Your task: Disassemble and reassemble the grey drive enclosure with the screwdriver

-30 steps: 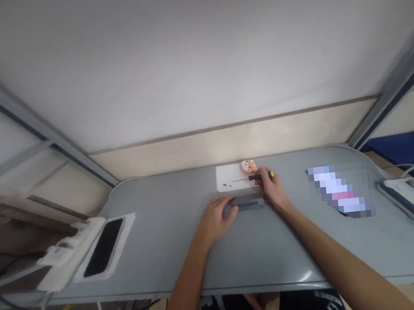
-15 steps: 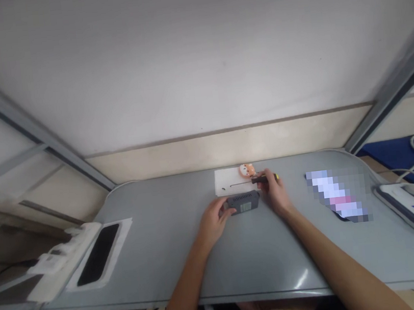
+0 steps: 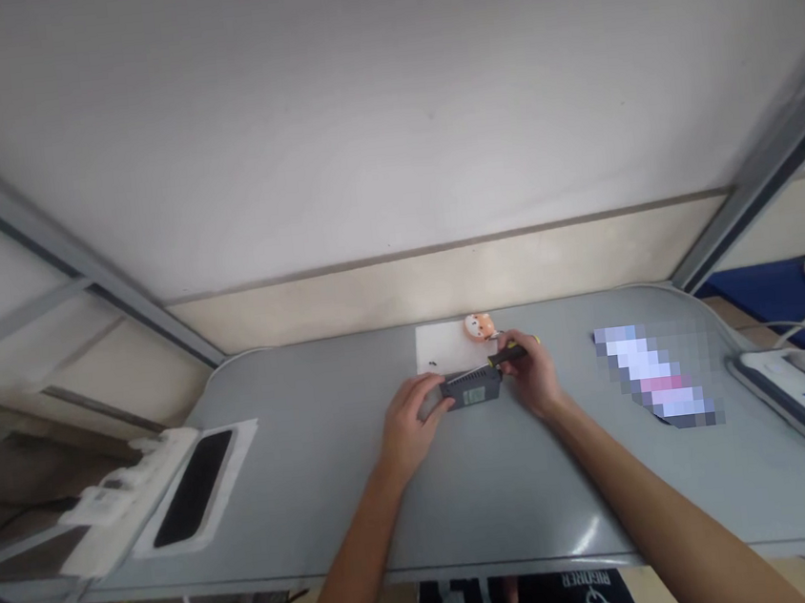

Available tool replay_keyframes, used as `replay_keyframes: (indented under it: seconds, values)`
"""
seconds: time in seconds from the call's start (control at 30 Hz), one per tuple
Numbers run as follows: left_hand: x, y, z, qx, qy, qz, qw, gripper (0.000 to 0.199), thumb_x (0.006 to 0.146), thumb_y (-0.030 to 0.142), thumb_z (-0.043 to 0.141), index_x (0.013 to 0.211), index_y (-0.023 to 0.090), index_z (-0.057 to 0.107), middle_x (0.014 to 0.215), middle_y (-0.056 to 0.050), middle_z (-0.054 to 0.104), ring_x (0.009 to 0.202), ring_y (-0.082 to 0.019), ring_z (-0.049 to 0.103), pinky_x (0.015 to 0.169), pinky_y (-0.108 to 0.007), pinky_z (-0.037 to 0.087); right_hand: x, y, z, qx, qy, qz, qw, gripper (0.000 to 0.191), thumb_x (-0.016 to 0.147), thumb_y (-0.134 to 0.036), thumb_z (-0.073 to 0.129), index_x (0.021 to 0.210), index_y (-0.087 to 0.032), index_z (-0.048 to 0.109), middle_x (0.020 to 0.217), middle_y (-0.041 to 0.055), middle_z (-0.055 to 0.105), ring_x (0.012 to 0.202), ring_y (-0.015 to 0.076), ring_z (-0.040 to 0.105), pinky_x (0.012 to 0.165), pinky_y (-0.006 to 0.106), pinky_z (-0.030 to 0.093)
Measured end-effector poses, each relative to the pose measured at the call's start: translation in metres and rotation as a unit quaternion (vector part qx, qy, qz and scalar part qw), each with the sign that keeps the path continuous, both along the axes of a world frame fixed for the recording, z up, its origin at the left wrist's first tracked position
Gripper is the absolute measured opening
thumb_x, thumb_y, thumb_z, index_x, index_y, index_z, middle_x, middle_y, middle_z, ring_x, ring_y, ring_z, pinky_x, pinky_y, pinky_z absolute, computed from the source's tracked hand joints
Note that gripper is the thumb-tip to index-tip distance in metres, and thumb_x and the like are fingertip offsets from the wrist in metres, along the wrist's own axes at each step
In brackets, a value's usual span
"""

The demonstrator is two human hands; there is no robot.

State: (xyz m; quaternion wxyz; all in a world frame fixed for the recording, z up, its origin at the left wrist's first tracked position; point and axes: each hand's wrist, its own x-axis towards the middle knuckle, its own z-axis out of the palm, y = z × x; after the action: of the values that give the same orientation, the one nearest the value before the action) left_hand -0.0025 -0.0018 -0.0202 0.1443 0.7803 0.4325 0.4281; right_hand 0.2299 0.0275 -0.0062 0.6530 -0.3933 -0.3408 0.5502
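Fingers of my left hand [image 3: 414, 425] are closed on the left end of a dark grey box [image 3: 480, 392] with vent slots and a pale label. My right hand [image 3: 534, 379] grips the dark and yellow handle of a screwdriver [image 3: 507, 356] at the box's right end. The screwdriver's shaft points left over the box's upper edge, and its tip lies near my left fingers. Behind the box is a white sheet [image 3: 439, 338] with tiny dark pieces [image 3: 433, 363] on it. An orange and white animal-shaped object [image 3: 478, 328] sits at the sheet's right side.
On the left of the grey table [image 3: 309, 503], a black phone-like slab [image 3: 196, 486] lies on white paper beside a white power strip [image 3: 133, 507]. A blurred-out phone [image 3: 659, 378] lies on the right, with another power strip [image 3: 802, 403] and cables beyond. A wall stands behind.
The screwdriver has moved down from above the sheet, so its shaft now crosses the box's upper edge. My left fingers have shifted over the box's left end.
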Motion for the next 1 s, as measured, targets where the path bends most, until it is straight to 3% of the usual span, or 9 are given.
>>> replay_keyframes:
  seconds: [0.2,0.4,0.6,0.8,1.0]
  values:
    - [0.003,-0.002,0.003,0.034,0.0,-0.012,0.999,0.016,0.1,0.032,0.064,0.113,0.026,0.069,0.12,-0.006,0.071,0.111,-0.02,0.069,0.1,-0.039,0.057,0.001,-0.002,0.003,-0.001,-0.021,-0.001,1.0,0.032,0.082,-0.052,0.059,0.069,-0.022,0.057,0.06,-0.002,0.044,0.051,0.0124,0.039,0.049,0.028,0.028]
    - [0.004,-0.002,0.005,0.024,0.004,-0.015,1.0,0.015,0.102,0.031,0.059,0.108,0.025,0.071,0.118,-0.007,0.071,0.111,-0.02,0.069,0.101,-0.04,0.058,0.001,-0.002,0.002,0.004,-0.043,-0.001,0.999,0.035,0.082,-0.056,0.057,0.07,-0.023,0.056,0.06,-0.002,0.045,0.05,0.0131,0.04,0.05,0.029,0.03]
    - [0.004,-0.002,0.006,0.041,-0.002,-0.025,0.999,0.012,0.101,0.028,0.06,0.104,0.025,0.071,0.114,-0.006,0.072,0.108,-0.019,0.071,0.099,-0.037,0.059,0.004,0.003,-0.003,-0.017,-0.011,-0.026,0.999,0.035,0.082,-0.057,0.059,0.074,-0.023,0.056,0.055,-0.0044,0.043,0.046,0.0114,0.036,0.046,0.027,0.024]
    - [0.003,-0.003,0.01,0.056,0.018,-0.019,0.998,0.012,0.101,0.025,0.06,0.098,0.025,0.072,0.115,-0.006,0.073,0.106,-0.019,0.072,0.097,-0.036,0.059,0.0,0.004,-0.008,-0.04,-0.131,-0.012,0.991,0.046,0.086,-0.067,0.061,0.093,-0.022,0.066,0.07,-0.002,0.062,0.054,0.0122,0.046,0.05,0.025,0.033]
    - [0.0,-0.006,0.018,0.053,0.017,-0.015,0.998,0.014,0.101,0.024,0.056,0.098,0.023,0.07,0.11,-0.008,0.073,0.104,-0.02,0.071,0.097,-0.037,0.058,-0.003,0.003,-0.006,-0.032,-0.192,0.027,0.981,0.055,0.083,-0.074,0.062,0.092,-0.02,0.066,0.072,-0.0004,0.066,0.052,0.011,0.047,0.05,0.025,0.036]
